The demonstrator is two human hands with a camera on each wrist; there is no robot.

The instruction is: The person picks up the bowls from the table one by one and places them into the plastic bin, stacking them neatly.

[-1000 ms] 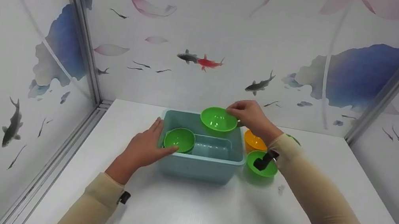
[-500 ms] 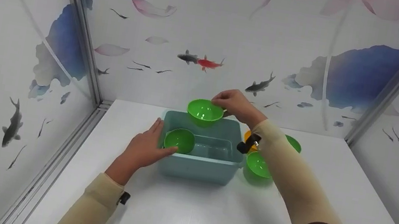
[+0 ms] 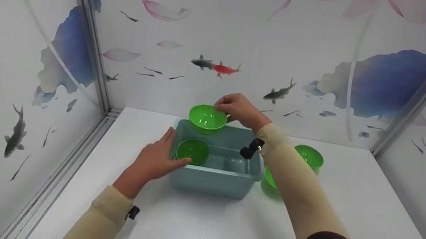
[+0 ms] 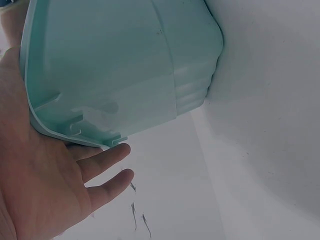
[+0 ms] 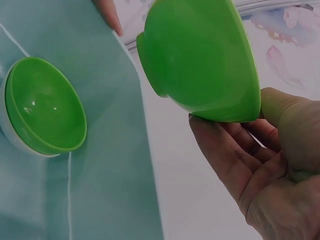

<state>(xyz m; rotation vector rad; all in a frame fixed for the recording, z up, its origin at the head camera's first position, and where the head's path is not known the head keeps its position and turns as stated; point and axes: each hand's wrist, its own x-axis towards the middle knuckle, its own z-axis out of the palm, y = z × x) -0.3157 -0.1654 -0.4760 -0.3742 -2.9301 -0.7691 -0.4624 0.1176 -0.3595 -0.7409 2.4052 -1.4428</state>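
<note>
My right hand (image 3: 242, 111) pinches the rim of a green bowl (image 3: 207, 119) and holds it over the back left of a pale blue-green plastic bin (image 3: 211, 184). In the right wrist view the thumb and fingers grip the bowl's edge, its footed underside towards the bin. Inside the bin, at the left, sits another green bowl (image 5: 47, 105), nested in a paler one. Against the bin's left side rests my left hand (image 3: 153, 159), thumb over the front rim. Its fingers (image 4: 107, 162) extend loosely along the outer wall in the left wrist view.
Right of the bin, a green bowl (image 3: 310, 155) stands on the white table (image 3: 196, 228). Nearer, a second green bowl (image 3: 269, 183) is partly covered by my right forearm. Printed panels (image 3: 243, 34) enclose the table at the back and both sides.
My right hand has carried the green bowl leftward and slightly up over the bin. My forearm now hides the orange bowl. The left hand stays on the bin.
</note>
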